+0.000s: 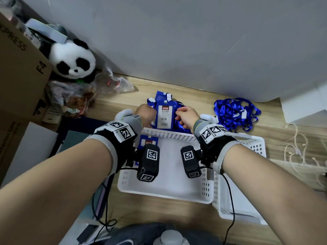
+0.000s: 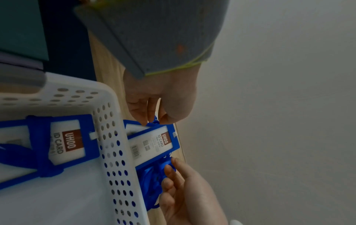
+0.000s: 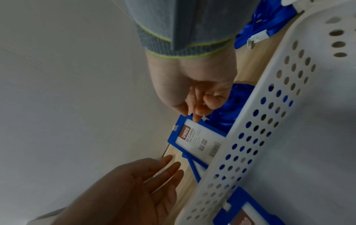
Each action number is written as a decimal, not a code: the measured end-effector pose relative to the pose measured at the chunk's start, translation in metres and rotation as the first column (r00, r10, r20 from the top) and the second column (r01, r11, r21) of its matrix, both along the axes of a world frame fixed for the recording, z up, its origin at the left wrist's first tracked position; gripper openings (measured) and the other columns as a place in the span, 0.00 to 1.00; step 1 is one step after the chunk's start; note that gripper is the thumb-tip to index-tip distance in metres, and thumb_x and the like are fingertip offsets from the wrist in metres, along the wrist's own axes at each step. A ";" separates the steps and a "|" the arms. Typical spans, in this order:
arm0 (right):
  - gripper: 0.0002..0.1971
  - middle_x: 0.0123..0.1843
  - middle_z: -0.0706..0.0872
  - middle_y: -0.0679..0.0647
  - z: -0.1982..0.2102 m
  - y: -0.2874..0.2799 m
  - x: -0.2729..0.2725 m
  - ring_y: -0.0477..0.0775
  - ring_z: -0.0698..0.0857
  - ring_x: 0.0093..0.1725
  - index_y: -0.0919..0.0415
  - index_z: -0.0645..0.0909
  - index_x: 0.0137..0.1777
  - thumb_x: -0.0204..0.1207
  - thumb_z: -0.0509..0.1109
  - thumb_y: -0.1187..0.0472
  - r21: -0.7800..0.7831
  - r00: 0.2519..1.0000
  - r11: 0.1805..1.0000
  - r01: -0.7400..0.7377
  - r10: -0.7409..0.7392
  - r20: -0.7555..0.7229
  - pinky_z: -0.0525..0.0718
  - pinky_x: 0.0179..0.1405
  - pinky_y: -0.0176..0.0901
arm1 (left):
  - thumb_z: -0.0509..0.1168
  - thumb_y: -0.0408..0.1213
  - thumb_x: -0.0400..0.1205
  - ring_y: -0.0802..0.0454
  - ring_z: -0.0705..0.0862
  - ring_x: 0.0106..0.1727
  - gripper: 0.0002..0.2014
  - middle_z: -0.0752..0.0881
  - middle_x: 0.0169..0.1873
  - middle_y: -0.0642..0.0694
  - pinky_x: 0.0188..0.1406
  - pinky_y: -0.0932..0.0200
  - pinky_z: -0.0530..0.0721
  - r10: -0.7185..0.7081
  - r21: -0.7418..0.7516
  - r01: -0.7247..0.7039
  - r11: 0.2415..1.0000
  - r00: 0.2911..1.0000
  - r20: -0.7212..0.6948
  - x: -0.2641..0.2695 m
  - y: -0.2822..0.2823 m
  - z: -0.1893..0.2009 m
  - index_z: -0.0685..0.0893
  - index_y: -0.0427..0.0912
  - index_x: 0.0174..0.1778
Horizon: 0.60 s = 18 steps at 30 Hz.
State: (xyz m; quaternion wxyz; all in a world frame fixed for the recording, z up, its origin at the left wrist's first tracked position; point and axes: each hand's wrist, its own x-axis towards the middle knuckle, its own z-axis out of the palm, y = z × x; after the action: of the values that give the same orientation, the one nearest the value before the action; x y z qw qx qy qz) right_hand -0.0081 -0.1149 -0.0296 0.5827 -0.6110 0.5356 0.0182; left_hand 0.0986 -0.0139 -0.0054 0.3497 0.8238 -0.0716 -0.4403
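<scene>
A blue ID card holder [image 1: 164,117] [image 2: 154,144] [image 3: 196,140] with a "UHOO ID CARD" insert lies on top of other blue holders, on the wooden table just behind a white perforated basket [image 1: 168,134] [image 2: 108,121] [image 3: 250,137]. My right hand [image 1: 185,114] [image 2: 171,170] [image 3: 194,114] pinches its right edge, above a bunched blue lanyard [image 2: 154,182] [image 3: 225,112]. My left hand [image 1: 146,114] [image 2: 154,117] [image 3: 173,164] is at the holder's left edge with straight fingers. Another holder [image 1: 148,141] [image 2: 63,144] lies in the basket's far left corner.
A heap of blue lanyards [image 1: 235,112] lies to the right on the table. A second white basket [image 1: 247,174] stands beside the first. A panda plush [image 1: 74,59], plastic bags [image 1: 113,82] and a cardboard box [image 1: 19,68] crowd the left. The wall is close behind.
</scene>
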 end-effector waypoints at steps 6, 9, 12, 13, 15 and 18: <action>0.13 0.31 0.77 0.50 -0.014 -0.006 0.005 0.46 0.69 0.25 0.56 0.74 0.63 0.80 0.66 0.60 0.044 0.987 0.988 -0.149 0.151 -0.061 0.61 0.12 0.26 | 0.57 0.24 0.79 0.43 0.83 0.47 0.10 0.87 0.48 0.33 0.59 0.42 0.84 -0.108 0.041 0.108 0.993 0.994 0.005 0.001 -0.006 -0.018 0.83 0.35 0.42; 0.04 0.30 0.75 0.49 -0.018 -0.007 0.003 0.45 0.70 0.26 0.56 0.77 0.52 0.80 0.66 0.59 -0.005 0.981 0.981 -0.192 0.191 -0.042 0.64 0.13 0.28 | 0.62 0.26 0.80 0.43 0.83 0.50 0.07 0.85 0.52 0.34 0.57 0.46 0.85 -0.100 0.013 0.100 0.995 0.995 0.000 0.002 -0.004 -0.021 0.83 0.35 0.50; 0.02 0.31 0.76 0.50 -0.015 -0.010 0.000 0.45 0.72 0.26 0.56 0.76 0.47 0.82 0.64 0.60 0.021 0.993 0.996 -0.085 0.083 0.078 0.67 0.15 0.28 | 0.65 0.32 0.81 0.45 0.84 0.45 0.16 0.85 0.55 0.36 0.49 0.50 0.85 -0.113 -0.030 0.112 0.993 0.993 -0.017 0.004 -0.003 -0.021 0.79 0.34 0.65; 0.05 0.31 0.77 0.51 -0.014 -0.012 -0.002 0.45 0.73 0.26 0.55 0.75 0.44 0.82 0.63 0.60 0.047 0.993 0.998 -0.043 0.037 0.116 0.69 0.17 0.29 | 0.65 0.33 0.82 0.47 0.86 0.41 0.16 0.85 0.53 0.37 0.46 0.52 0.86 -0.110 -0.057 0.107 0.993 0.993 -0.045 0.004 -0.002 -0.019 0.77 0.33 0.65; 0.06 0.32 0.78 0.51 -0.005 -0.011 -0.006 0.45 0.74 0.27 0.56 0.75 0.44 0.83 0.63 0.59 0.103 0.985 0.995 0.007 -0.025 0.172 0.71 0.21 0.30 | 0.63 0.32 0.83 0.50 0.87 0.34 0.16 0.84 0.51 0.37 0.36 0.59 0.88 -0.071 -0.134 0.057 0.989 0.992 -0.101 0.000 0.001 -0.012 0.75 0.32 0.66; 0.12 0.40 0.82 0.52 0.003 -0.016 -0.008 0.48 0.79 0.34 0.58 0.77 0.55 0.84 0.58 0.51 0.097 0.973 0.989 0.108 -0.125 0.191 0.76 0.28 0.36 | 0.61 0.31 0.84 0.41 0.85 0.47 0.20 0.81 0.54 0.36 0.37 0.57 0.88 -0.022 -0.243 -0.019 0.970 0.986 -0.164 -0.001 0.003 -0.004 0.70 0.32 0.72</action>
State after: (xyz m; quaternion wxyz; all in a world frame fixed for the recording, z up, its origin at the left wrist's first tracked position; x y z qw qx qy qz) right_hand -0.0162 -0.1311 -0.0269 0.6586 -0.5516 0.5090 -0.0539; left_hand 0.0978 -0.0108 -0.0094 0.4525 0.7352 -0.0964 -0.4954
